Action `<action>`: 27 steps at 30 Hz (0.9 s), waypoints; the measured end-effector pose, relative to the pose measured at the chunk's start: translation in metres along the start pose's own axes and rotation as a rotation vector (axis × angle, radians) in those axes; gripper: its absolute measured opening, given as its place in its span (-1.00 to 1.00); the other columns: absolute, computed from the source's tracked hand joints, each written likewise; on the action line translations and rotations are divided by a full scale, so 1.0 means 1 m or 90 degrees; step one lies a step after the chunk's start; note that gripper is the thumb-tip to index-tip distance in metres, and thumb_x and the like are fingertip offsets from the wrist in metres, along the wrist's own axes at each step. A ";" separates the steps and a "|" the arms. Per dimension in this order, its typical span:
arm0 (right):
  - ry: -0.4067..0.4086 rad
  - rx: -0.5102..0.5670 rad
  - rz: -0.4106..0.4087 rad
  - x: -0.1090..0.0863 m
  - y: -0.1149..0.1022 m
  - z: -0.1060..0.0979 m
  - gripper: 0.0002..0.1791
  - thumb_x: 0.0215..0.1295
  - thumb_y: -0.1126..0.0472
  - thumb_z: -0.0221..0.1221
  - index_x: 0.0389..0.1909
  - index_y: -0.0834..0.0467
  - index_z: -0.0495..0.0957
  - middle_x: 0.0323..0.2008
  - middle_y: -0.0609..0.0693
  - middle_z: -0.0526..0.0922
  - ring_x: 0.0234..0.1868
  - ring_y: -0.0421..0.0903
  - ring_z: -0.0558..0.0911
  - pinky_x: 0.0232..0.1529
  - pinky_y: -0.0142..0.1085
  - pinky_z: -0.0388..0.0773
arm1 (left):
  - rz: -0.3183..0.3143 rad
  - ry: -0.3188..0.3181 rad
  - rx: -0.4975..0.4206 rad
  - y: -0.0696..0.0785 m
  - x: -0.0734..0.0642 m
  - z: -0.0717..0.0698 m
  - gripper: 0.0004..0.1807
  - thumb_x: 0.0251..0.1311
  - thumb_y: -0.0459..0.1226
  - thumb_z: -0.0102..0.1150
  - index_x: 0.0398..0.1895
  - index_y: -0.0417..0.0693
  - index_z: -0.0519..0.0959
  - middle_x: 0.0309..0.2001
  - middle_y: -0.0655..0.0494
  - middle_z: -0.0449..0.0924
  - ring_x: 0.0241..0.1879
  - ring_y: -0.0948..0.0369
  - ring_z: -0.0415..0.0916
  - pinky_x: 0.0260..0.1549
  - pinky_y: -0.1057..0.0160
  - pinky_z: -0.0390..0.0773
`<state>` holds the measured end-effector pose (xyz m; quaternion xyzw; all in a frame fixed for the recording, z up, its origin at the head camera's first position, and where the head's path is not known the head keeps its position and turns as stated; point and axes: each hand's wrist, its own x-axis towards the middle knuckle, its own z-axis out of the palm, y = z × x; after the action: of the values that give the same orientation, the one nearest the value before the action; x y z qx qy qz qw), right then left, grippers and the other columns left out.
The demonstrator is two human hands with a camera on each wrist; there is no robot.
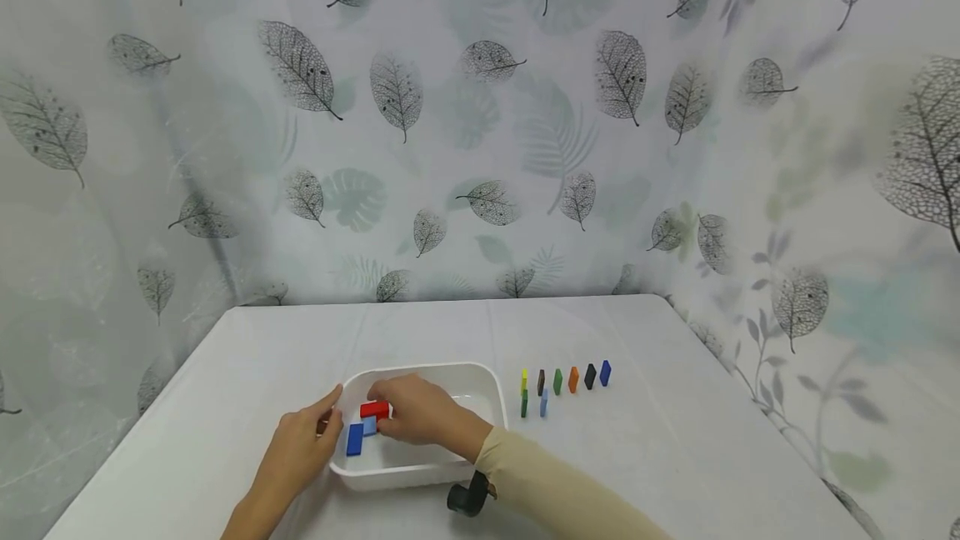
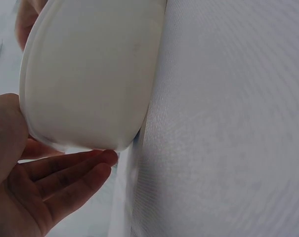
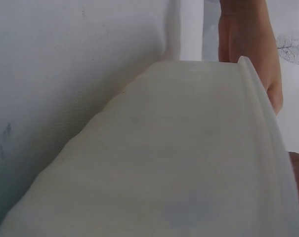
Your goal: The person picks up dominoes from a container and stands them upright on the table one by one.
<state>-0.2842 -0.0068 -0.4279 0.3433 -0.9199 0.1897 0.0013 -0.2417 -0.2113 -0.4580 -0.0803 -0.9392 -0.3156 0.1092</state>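
Observation:
A white plastic tub [image 1: 491, 394] stands on the table with red blocks [image 1: 372, 410], a light blue block [image 1: 370, 426] and a dark blue block [image 1: 355, 439] at its left end. My left hand [image 1: 298, 447] holds the tub's left end, thumb at the rim. In the left wrist view its fingers [image 2: 72, 190] lie along the outer wall. Reaching over the near wall, my right hand [image 1: 420, 411] is down inside the tub, fingertips right at the red and light blue blocks. In the right wrist view the tub wall hides its fingers, so I cannot tell whether they pinch a block.
Right of the tub, small blocks stand upright on the white table [image 1: 675, 440]. The back row runs from a yellow block [image 1: 524, 381] to a blue block [image 1: 605, 372]; a green block [image 1: 524, 402] and a light blue one stand in front. A leaf-printed curtain [image 1: 465, 148] hangs behind.

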 end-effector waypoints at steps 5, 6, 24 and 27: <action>-0.033 -0.046 0.023 0.008 -0.001 0.006 -0.60 0.29 0.20 0.42 0.15 0.06 0.67 -0.12 -0.19 0.71 -0.27 -0.28 0.52 -0.20 -0.50 0.54 | 0.006 0.006 -0.007 -0.001 -0.001 0.001 -0.51 0.41 -0.32 0.15 0.35 -0.37 0.50 -0.13 -0.18 0.74 -0.24 0.05 0.69 -0.15 -0.03 0.73; -0.040 -0.055 0.029 0.009 -0.001 0.007 -0.59 0.29 0.20 0.42 0.16 0.05 0.67 -0.10 -0.19 0.71 -0.24 -0.28 0.53 -0.17 -0.49 0.56 | 0.007 0.007 -0.009 -0.001 -0.001 0.001 -0.51 0.42 -0.33 0.16 0.35 -0.37 0.50 -0.13 -0.18 0.74 -0.24 0.05 0.70 -0.15 -0.04 0.73; -0.093 -0.288 0.031 0.006 -0.007 0.015 -0.84 0.30 0.14 0.44 -0.13 -0.10 0.76 -0.36 -0.21 0.67 -0.35 -0.28 0.57 -0.29 -0.43 0.62 | 0.004 0.009 -0.011 -0.001 -0.003 0.001 -0.51 0.41 -0.33 0.13 0.35 -0.38 0.50 -0.10 -0.22 0.74 -0.19 0.00 0.71 -0.11 -0.08 0.71; -0.093 -0.301 0.031 0.004 -0.006 0.015 -0.71 0.27 0.15 0.47 -0.02 -0.07 0.69 -0.30 -0.16 0.69 -0.29 -0.26 0.64 -0.23 -0.41 0.66 | 0.007 0.010 -0.010 -0.001 -0.002 0.001 -0.51 0.41 -0.33 0.14 0.35 -0.37 0.50 -0.10 -0.22 0.74 -0.18 0.00 0.72 -0.11 -0.09 0.71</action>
<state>-0.2815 -0.0186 -0.4390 0.3242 -0.9442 -0.0564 0.0108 -0.2401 -0.2116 -0.4594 -0.0839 -0.9352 -0.3232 0.1178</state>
